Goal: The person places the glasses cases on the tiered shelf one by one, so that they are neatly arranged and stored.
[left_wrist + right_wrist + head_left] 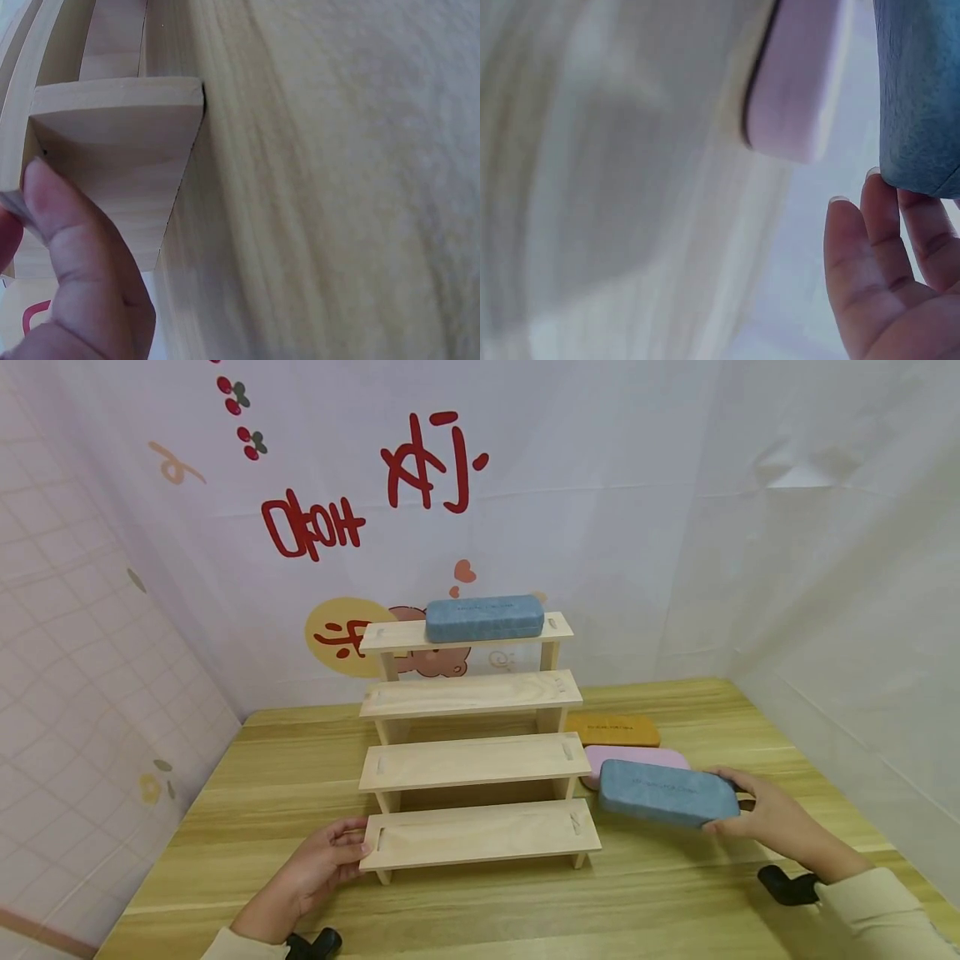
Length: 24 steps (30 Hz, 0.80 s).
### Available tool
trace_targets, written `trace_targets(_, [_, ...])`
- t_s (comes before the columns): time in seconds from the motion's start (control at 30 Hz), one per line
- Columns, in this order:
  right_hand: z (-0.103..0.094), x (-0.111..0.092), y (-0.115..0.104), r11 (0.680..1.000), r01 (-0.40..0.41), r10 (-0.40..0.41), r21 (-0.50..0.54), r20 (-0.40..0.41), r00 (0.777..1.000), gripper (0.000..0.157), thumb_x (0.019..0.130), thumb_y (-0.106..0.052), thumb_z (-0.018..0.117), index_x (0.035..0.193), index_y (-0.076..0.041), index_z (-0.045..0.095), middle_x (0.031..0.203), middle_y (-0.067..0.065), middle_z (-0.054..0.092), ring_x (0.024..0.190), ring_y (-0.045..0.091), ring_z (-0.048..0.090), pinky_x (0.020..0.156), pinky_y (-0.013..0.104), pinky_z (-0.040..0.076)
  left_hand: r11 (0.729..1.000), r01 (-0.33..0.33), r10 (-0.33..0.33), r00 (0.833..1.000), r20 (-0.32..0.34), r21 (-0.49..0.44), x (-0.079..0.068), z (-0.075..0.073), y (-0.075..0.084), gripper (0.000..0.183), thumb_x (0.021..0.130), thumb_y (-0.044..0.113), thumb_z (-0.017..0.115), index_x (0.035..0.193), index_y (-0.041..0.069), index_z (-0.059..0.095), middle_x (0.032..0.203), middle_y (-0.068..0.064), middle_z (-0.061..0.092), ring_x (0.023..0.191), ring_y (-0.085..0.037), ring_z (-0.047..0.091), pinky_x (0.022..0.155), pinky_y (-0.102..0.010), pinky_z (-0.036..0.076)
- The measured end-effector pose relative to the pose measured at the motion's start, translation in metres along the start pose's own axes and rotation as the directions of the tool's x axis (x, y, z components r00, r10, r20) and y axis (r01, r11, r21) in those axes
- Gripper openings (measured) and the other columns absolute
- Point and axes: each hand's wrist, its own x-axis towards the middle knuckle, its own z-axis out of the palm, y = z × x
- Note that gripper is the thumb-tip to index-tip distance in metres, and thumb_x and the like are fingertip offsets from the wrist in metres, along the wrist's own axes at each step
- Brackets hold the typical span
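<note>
A pale wooden tiered stand [480, 839] with step-like shelves stands on the table. My left hand [321, 864] pinches the left end of its lowest shelf; in the left wrist view the thumb [79, 247] lies against the shelf's end. To the right of the stand, my right hand [768, 814] grips the right end of a blue glasses case [667, 793], which looks lifted and slightly tilted. Another blue glasses case [485, 618] lies on the top shelf. In the right wrist view the fingers [885, 240] reach under the held case's end [922, 112].
Behind the held case, a pink case [637, 755] and a mustard case [613, 729] lie on the wood-grain table [525, 914], beside the stand. A white printed cloth [600, 527] hangs behind the table, with side cloths at left and right.
</note>
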Motion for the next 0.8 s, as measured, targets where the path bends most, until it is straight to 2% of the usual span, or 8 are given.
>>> trace_targets(0.27, [-0.016,0.000,-0.009,0.999,0.015,-0.013,0.035,-0.031,0.999,0.083,0.084,-0.018,0.075,0.146,0.009,0.026,0.141,0.036,0.029,0.115,0.056,0.045,0.069,0.030,0.053,1.000,-0.011,0.012,1.000,0.005,-0.009,0.000,-0.001,-0.001,0.062,0.093,0.003,0.058,0.140,-0.018,0.023,0.103,-0.004,0.059,0.084,-0.012,0.060,0.071,-0.026,0.051])
trace_targets(0.43, [-0.029,0.002,-0.015,1.000,0.017,-0.015,0.021,-0.068,0.998,0.085,0.085,-0.017,0.075,0.147,0.009,0.023,0.141,0.036,0.029,0.115,0.052,0.048,0.068,0.027,0.053,1.000,-0.017,0.017,1.000,0.018,-0.026,0.001,0.000,0.000,0.063,0.092,0.003,0.059,0.140,-0.018,0.023,0.102,-0.003,0.059,0.084,-0.012,0.062,0.072,-0.026,0.051])
trace_targets(0.47, [-0.031,0.003,-0.017,1.000,0.020,-0.019,0.012,-0.079,0.997,0.085,0.085,-0.017,0.075,0.147,0.009,0.023,0.141,0.036,0.029,0.114,0.049,0.050,0.068,0.026,0.053,0.999,-0.018,0.019,1.000,0.020,-0.029,0.001,0.000,0.000,0.063,0.092,0.003,0.059,0.140,-0.018,0.023,0.102,-0.003,0.059,0.085,-0.012,0.062,0.072,-0.026,0.051])
trace_targets(0.57, [-0.037,0.006,-0.024,1.000,0.023,-0.022,0.012,-0.094,0.995,0.086,0.086,-0.018,0.074,0.149,0.007,0.022,0.143,0.035,0.028,0.109,0.016,0.057,0.069,0.024,0.052,0.999,-0.020,0.020,1.000,0.021,-0.029,0.001,-0.001,-0.001,0.063,0.092,0.003,0.059,0.140,-0.018,0.022,0.101,-0.003,0.059,0.085,-0.012,0.062,0.072,-0.027,0.051])
trace_targets(0.67, [-0.042,0.009,-0.032,0.999,0.029,-0.025,0.036,-0.100,0.995,0.087,0.086,-0.019,0.074,0.150,0.005,0.020,0.144,0.033,0.027,0.099,-0.013,0.046,0.070,0.023,0.052,0.999,-0.019,0.020,1.000,0.021,-0.027,0.002,-0.001,-0.001,0.063,0.092,0.002,0.058,0.140,-0.018,0.022,0.102,-0.003,0.059,0.085,-0.012,0.062,0.073,-0.027,0.051])
trace_targets(0.7, [-0.043,0.011,-0.035,0.998,0.034,-0.029,0.047,-0.100,0.995,0.087,0.087,-0.019,0.073,0.150,0.005,0.019,0.145,0.033,0.027,0.096,-0.019,0.041,0.070,0.023,0.052,1.000,-0.018,0.018,1.000,0.020,-0.026,0.002,-0.001,-0.001,0.062,0.093,0.002,0.058,0.140,-0.018,0.023,0.102,-0.003,0.059,0.085,-0.012,0.062,0.072,-0.027,0.051])
trace_targets(0.8, [-0.046,0.015,-0.045,0.997,0.055,-0.049,0.055,-0.105,0.993,0.085,0.087,-0.019,0.073,0.150,0.003,0.022,0.144,0.031,0.028,0.096,-0.020,0.041,0.071,0.022,0.051,1.000,-0.019,0.019,1.000,0.020,-0.023,0.002,-0.001,-0.001,0.061,0.093,0.002,0.057,0.140,-0.018,0.023,0.102,-0.002,0.059,0.085,-0.012,0.062,0.072,-0.027,0.051])
